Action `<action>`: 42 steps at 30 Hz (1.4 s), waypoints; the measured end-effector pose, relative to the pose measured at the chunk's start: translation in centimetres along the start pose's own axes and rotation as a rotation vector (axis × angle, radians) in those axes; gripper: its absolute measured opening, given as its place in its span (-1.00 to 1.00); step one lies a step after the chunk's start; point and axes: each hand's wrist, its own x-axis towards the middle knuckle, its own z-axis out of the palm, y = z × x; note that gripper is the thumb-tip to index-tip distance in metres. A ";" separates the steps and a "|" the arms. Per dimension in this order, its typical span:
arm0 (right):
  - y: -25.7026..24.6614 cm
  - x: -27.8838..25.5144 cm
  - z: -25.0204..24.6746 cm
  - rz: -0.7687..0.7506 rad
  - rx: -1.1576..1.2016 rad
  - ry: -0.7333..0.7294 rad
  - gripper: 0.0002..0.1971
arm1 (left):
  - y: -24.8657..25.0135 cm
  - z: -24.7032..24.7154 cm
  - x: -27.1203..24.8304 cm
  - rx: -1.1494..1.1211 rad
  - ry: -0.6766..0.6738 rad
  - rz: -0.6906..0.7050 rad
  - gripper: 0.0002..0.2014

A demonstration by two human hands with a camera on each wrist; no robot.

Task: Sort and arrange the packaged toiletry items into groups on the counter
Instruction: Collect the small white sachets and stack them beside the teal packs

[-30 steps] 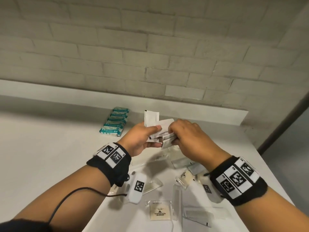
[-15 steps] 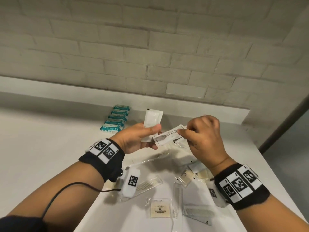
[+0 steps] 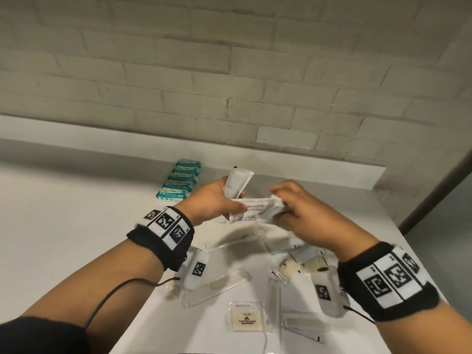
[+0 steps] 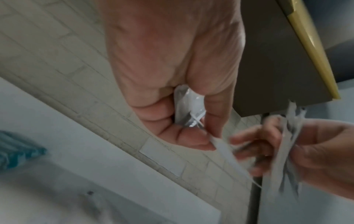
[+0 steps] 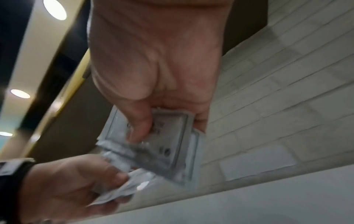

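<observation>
White brick wall behind white tabletop (image 3: 63,226). Left hand (image 3: 212,200) and right hand (image 3: 301,210) both pinch white sachets (image 3: 258,209) held above it. Teal packs (image 3: 180,183) lined near wall, combs (image 3: 224,281) scattered below.

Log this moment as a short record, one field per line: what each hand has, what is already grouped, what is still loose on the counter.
left hand: grips white sachets, one standing up out of the grip
right hand: pinches the shampoo and conditioner sachet, which reaches across to the left thumb
grouped: teal packets in one row by the back ledge
loose: bagged combs, soap packet, other small packs, unsorted
surface: white counter
</observation>
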 end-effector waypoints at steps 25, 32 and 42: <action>3.3 -1.1 0.1 0.263 0.550 0.211 -0.74 | -1.2 0.3 -0.2 0.012 0.124 -0.057 -0.85; 0.4 1.8 1.5 0.251 1.029 0.354 -0.71 | 0.6 3.5 0.1 -0.254 0.200 0.079 -0.84; -0.5 2.6 2.5 0.237 1.191 0.391 -0.71 | 0.7 3.7 -0.4 -0.233 0.171 0.020 -0.67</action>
